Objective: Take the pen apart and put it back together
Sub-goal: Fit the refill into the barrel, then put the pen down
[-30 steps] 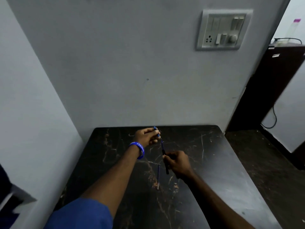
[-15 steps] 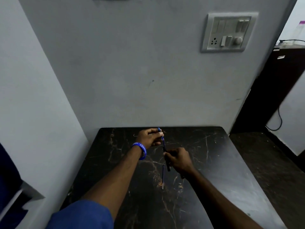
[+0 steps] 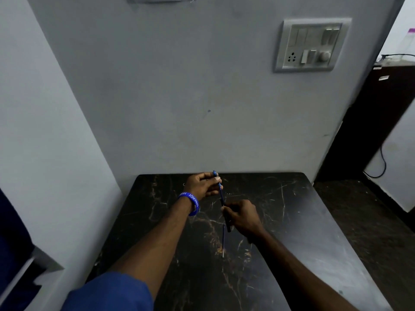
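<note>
From the head view, the left hand pinches the blue end of the pen while the right hand closes its grip on the dark barrel, above the tabletop. A thin refill lies below. It looks mid-disassembly or rejoining; next the halves need aligning straight. The pen is slim, blue and black.
</note>
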